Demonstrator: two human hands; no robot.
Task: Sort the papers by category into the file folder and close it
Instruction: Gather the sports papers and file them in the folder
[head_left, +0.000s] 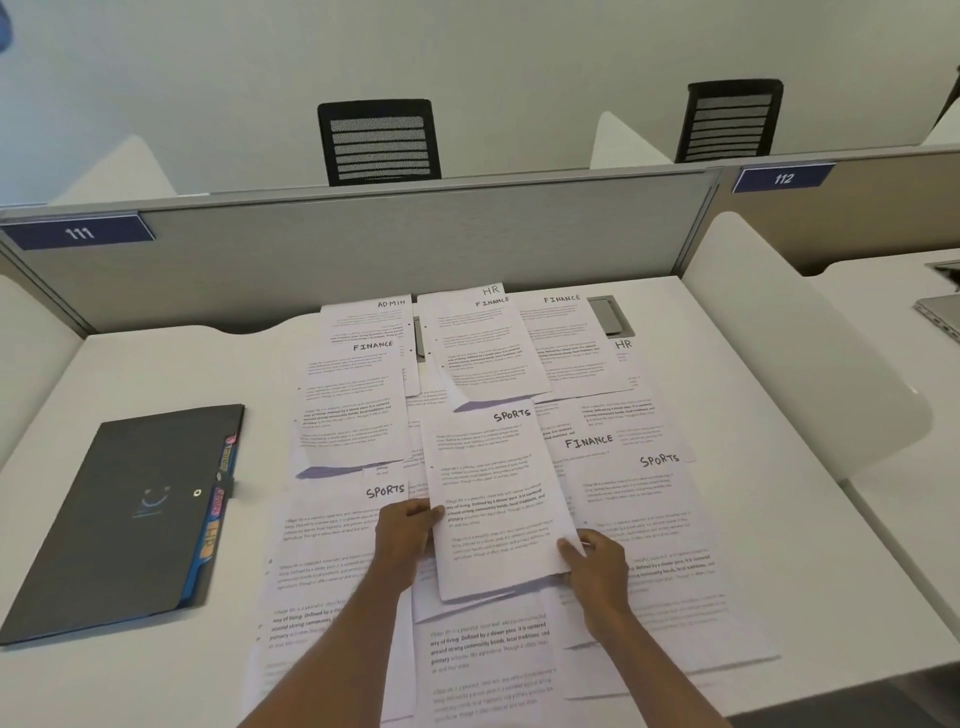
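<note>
Both hands on one white printed sheet headed SPORTS (493, 499). My left hand (405, 535) pinches its left edge and my right hand (597, 566) grips its lower right corner. The sheet sits mid-desk over the other labelled papers (353, 410). The dark grey file folder (130, 519) lies shut, well to the left on the white desk (769, 467).

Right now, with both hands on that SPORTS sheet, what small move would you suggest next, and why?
The left hand and right hand both hold the SPORTS sheet, and the folder on the left lies shut. So probably lay it on the other SPORTS page just left of it, piling like with like.
</note>
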